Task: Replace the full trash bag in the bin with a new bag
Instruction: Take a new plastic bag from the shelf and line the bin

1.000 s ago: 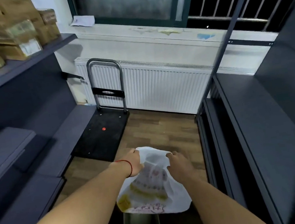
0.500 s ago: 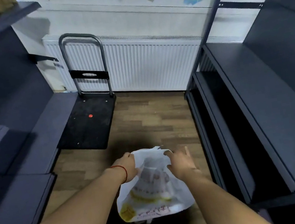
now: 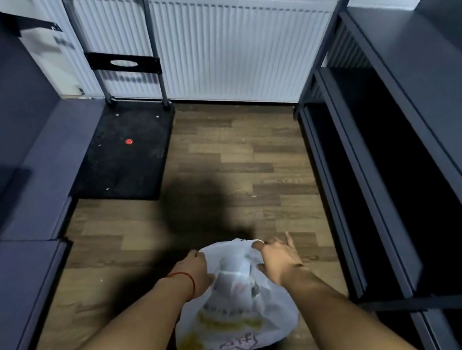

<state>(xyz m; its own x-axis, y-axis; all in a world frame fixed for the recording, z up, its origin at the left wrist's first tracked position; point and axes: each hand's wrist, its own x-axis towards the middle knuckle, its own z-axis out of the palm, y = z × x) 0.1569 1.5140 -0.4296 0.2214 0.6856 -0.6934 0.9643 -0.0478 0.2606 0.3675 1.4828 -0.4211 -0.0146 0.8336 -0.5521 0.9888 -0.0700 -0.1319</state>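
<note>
Full white trash bag (image 3: 237, 313) hangs above the wood floor (image 3: 237, 162), between dark shelves (image 3: 427, 147). Left hand (image 3: 197, 274) and right hand (image 3: 278, 258) each closed on the bag's gathered top edge, right forefinger sticking out. Bin not seen.

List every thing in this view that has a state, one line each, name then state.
trash bag: full, white, mouth gathered, held up by both hands.
left hand: grip closed on the bag's top edge.
right hand: thumb and forefinger pinch the bag's top, other fingers spread.
platform cart: parked by the radiator, handle upright, deck unloaded.
right shelving: visible shelves bare.
</note>
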